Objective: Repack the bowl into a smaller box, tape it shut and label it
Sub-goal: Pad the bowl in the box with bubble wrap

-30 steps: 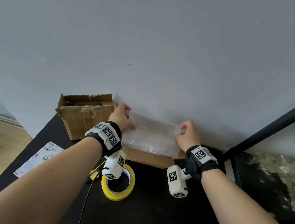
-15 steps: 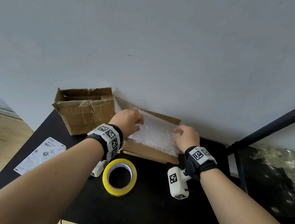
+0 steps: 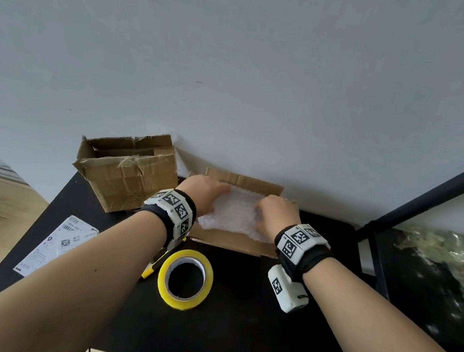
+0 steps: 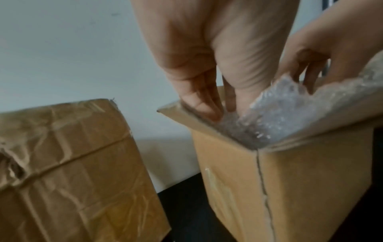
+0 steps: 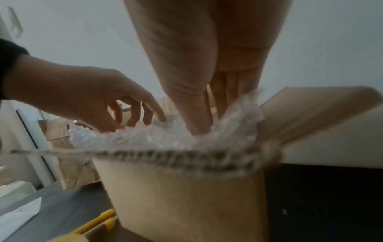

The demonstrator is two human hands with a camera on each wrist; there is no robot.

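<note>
Two cardboard boxes are recorded on the black bench [image 3: 241,329]: a larger, creased brown cardboard box [image 3: 126,177] standing open at the left against the wall, and a smaller, cleaner tan cardboard box [image 3: 237,238] just right of it, flaps open. A sheet of clear bubble wrap [image 3: 234,213], held up above the smaller box a second ago, has since been lowered and pressed down inside it, so that it lines the interior and rises slightly over the near rim.

The left hand [image 3: 203,194] is seen with straight fingers [image 4: 199,104] pushed down at the left inner wall, tucking the wrap; nothing is gripped. The right hand [image 3: 275,214] is likewise flat-fingered, pressed into the wrap at the right side, gripping nothing.

The bowl is not visible in any view; whether it lies beneath the wrap or remains in the larger box cannot be told.

It is judged that cushioning is being seated, with closing, taping and labelling outstanding. A roll of yellow packing tape [image 3: 185,279] lies near the smaller box's front, a yellow-handled cutter [image 3: 150,269] just left of it, and a white printed shipping label [image 3: 56,245] lies well left.
</note>
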